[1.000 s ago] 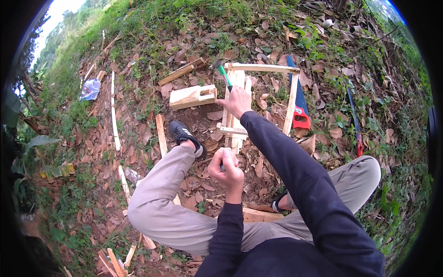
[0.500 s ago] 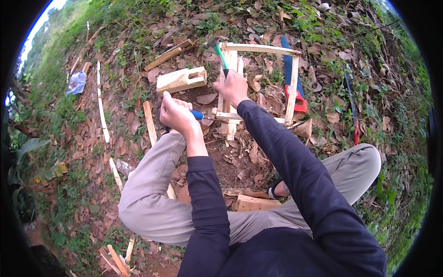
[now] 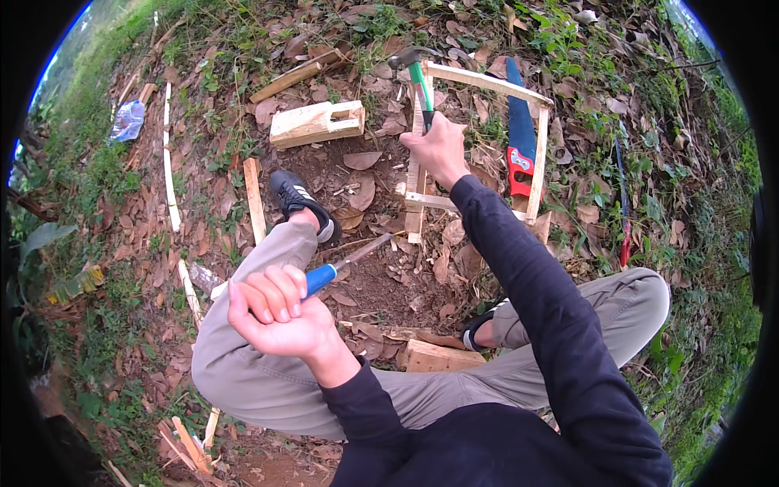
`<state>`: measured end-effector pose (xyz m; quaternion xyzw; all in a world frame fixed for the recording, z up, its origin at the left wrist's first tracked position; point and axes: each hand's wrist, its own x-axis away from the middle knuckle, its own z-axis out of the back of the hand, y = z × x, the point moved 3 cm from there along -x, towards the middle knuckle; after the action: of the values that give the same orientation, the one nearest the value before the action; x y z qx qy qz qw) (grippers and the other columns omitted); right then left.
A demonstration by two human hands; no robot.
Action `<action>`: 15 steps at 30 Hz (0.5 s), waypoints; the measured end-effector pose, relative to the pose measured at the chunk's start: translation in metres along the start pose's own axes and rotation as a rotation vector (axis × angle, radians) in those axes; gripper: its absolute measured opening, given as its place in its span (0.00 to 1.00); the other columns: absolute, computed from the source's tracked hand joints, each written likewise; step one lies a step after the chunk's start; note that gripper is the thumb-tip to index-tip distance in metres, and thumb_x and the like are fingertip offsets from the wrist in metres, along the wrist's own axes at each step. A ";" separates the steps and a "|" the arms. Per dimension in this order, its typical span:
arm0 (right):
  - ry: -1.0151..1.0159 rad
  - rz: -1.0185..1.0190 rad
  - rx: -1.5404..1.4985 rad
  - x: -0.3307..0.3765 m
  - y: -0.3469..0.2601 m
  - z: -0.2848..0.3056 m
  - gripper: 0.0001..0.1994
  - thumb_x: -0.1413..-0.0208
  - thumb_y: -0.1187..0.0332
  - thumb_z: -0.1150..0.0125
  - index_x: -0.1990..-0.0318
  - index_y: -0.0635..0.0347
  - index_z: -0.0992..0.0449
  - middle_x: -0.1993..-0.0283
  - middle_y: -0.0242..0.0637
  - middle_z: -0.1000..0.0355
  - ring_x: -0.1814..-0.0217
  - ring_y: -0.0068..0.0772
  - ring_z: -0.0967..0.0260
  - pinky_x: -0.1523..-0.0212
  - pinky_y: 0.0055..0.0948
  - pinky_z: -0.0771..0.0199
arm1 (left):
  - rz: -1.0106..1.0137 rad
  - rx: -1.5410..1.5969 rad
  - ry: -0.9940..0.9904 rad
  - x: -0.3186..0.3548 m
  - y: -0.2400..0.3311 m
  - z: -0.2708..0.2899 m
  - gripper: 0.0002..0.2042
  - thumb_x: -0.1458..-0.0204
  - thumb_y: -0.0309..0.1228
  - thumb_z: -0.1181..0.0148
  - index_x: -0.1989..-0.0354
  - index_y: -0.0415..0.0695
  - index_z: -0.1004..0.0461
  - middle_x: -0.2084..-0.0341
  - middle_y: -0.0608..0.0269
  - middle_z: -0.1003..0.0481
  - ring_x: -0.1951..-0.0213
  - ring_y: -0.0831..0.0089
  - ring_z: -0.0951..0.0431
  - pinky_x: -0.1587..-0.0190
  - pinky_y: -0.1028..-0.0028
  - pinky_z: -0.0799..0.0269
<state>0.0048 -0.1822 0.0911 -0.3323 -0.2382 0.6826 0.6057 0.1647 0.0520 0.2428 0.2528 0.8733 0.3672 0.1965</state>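
Observation:
My left hand (image 3: 280, 312) is closed round the blue handle of a chisel (image 3: 321, 281), held above my left shin. The narrow metal blade points up and to the right, clear of the wood. Farther off, my right hand (image 3: 441, 150) grips the dark lower end of a claw hammer (image 3: 419, 79) with a green handle. Its head is by the upper left corner of a rectangular frame of pale wooden strips (image 3: 487, 82). My right hand and the hammer hide part of the frame's left side.
A notched wooden block (image 3: 307, 128) lies among dry leaves left of the frame. A handsaw (image 3: 521, 130) with a red grip lies within the frame's right side. Wooden strips (image 3: 255, 199), a plastic bag (image 3: 128, 121) and a wood block (image 3: 438, 357) near my right foot lie around.
My left hand has drawn back toward me with the chisel, away from the frame, and has turned over. My right hand still holds the hammer, with little movement.

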 end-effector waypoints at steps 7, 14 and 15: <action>-0.138 -0.186 -0.023 -0.003 0.028 0.029 0.22 0.59 0.58 0.25 0.67 0.69 0.26 0.72 0.45 0.23 0.69 0.37 0.22 0.63 0.35 0.23 | 0.303 0.313 0.354 -0.009 -0.032 0.052 0.20 0.38 0.32 0.55 0.85 0.55 0.47 0.91 0.79 0.48 0.87 0.84 0.48 0.77 0.78 0.45; -0.159 -0.234 -0.105 -0.003 0.058 0.042 0.16 0.54 0.63 0.27 0.64 0.67 0.23 0.71 0.39 0.21 0.72 0.27 0.22 0.69 0.29 0.22 | 0.219 0.111 0.421 -0.015 -0.024 0.060 0.20 0.38 0.34 0.52 0.84 0.55 0.48 0.89 0.78 0.50 0.85 0.84 0.49 0.77 0.78 0.45; -0.172 -0.255 -0.096 -0.003 0.057 0.044 0.16 0.54 0.64 0.27 0.64 0.66 0.23 0.71 0.38 0.21 0.72 0.26 0.22 0.70 0.28 0.22 | 0.200 0.077 0.433 -0.015 -0.023 0.059 0.20 0.38 0.34 0.52 0.84 0.55 0.48 0.89 0.78 0.50 0.85 0.83 0.49 0.77 0.77 0.45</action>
<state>-0.0651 -0.1906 0.0795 -0.2681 -0.3620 0.6139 0.6483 0.2013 0.0610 0.1898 0.2609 0.8790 0.3969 -0.0424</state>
